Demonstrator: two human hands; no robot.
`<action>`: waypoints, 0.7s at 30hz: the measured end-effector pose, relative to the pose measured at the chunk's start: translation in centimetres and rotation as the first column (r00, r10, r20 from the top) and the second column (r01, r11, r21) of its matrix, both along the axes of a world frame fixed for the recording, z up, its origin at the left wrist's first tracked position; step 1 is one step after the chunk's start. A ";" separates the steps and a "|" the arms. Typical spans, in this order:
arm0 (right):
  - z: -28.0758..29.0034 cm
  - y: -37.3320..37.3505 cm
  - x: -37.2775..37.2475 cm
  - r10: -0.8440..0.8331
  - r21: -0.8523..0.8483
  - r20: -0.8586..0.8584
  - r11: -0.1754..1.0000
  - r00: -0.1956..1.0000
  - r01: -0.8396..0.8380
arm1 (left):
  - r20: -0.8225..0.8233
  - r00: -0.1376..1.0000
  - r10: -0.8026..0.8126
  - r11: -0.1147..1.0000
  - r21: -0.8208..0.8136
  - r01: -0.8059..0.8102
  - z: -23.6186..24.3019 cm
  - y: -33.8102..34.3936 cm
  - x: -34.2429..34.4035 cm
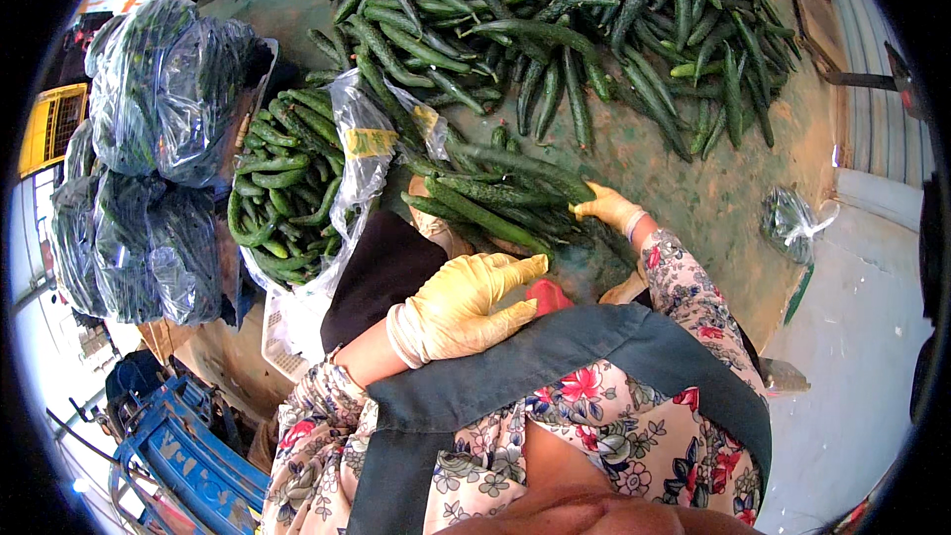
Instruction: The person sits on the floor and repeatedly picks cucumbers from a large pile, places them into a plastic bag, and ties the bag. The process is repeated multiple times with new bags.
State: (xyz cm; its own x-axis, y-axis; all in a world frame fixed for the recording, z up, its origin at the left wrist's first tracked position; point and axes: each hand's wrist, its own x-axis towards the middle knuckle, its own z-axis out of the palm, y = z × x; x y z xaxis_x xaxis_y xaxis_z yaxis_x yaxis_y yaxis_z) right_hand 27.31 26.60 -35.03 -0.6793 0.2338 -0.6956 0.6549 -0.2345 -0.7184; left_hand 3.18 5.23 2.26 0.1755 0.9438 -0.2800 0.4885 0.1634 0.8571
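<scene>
Cucumber heap [555,30] beyond, open bag [297,188] left.

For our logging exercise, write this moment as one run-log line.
left hand: yellow glove, open, holds nothing | right hand: gloved, on long green cucumbers | clear plastic bag of cucumbers at left | loose cucumber pile beyond

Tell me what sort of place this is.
Probably a produce packing or sorting spot: a big loose pile of cucumbers on the ground, an open clear bag of cucumbers, and filled plastic bags stacked alongside.
</scene>
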 end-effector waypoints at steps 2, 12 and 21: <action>3.1 1.1 -3.2 0.297 0.438 -0.073 0.867 0.952 -0.237 | -0.031 1.000 -0.001 0.999 -0.049 0.000 0.3 0.1 -0.1; 8.5 1.4 -2.8 0.576 0.618 0.319 0.476 0.753 -0.625 | -0.069 0.995 0.068 0.998 -0.013 -0.069 0.7 0.3 -0.8; 4.6 3.7 -14.0 0.285 0.771 0.136 0.571 0.949 -0.282 | -0.143 0.986 0.084 0.994 -0.062 -0.093 0.4 1.0 -1.3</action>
